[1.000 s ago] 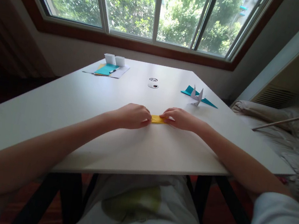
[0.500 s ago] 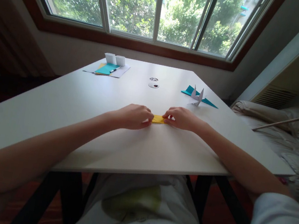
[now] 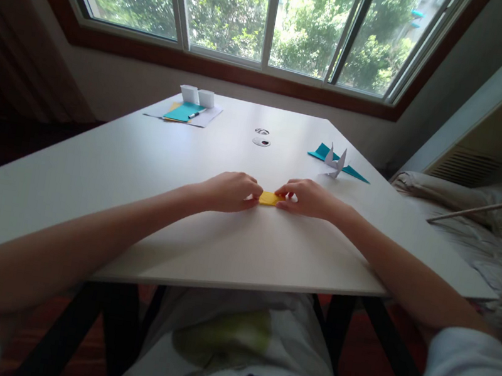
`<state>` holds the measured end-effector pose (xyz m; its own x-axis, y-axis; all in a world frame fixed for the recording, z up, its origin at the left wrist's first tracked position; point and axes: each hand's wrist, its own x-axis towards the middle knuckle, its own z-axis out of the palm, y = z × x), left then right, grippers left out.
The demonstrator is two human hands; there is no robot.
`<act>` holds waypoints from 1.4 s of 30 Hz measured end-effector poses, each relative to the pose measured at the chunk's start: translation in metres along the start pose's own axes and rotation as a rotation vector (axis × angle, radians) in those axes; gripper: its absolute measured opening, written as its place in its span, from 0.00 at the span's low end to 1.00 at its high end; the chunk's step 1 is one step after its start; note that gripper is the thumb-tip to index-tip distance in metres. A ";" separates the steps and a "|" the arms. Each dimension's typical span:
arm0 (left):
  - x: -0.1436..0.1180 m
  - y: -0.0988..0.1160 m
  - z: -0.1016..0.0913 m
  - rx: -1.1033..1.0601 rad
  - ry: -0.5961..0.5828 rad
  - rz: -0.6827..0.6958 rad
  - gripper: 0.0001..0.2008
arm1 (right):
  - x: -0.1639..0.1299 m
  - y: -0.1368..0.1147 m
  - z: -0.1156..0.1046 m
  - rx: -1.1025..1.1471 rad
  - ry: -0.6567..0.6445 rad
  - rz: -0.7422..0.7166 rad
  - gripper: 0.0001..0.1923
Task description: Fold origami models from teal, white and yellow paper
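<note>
mid-tabletop [image 3: 137, 183], well in from the near edge: left hand [image 3: 231, 191] and right hand [image 3: 309, 198] pinching opposite ends of folded yellow paper [image 3: 269, 198], mid-crease, needing firm flattening pressure next.

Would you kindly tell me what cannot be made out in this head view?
- Yellow paper: only a short strip shows; the left hand and right hand cover its ends, so its shape and folds are hidden.
- Fingertips on the paper: curled under both hands.
- Pen on the teal sheet: too small to identify its type.
- White paper figure: too small for its folds.
</note>
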<state>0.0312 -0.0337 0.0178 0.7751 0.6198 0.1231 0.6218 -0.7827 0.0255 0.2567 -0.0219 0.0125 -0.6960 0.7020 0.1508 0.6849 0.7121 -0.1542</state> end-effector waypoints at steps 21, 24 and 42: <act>0.006 -0.021 0.021 -0.358 0.183 -0.161 0.12 | 0.001 0.011 0.015 0.235 0.107 -0.029 0.15; 0.005 -0.022 0.020 -0.447 0.227 -0.089 0.10 | 0.001 0.007 0.013 0.250 0.158 -0.076 0.12; 0.003 -0.021 0.019 -0.479 0.293 -0.037 0.10 | -0.001 0.004 0.011 0.281 0.133 -0.051 0.10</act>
<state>0.0225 -0.0143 -0.0016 0.6474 0.6591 0.3826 0.4746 -0.7415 0.4743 0.2574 -0.0199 0.0011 -0.6809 0.6729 0.2892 0.5505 0.7306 -0.4039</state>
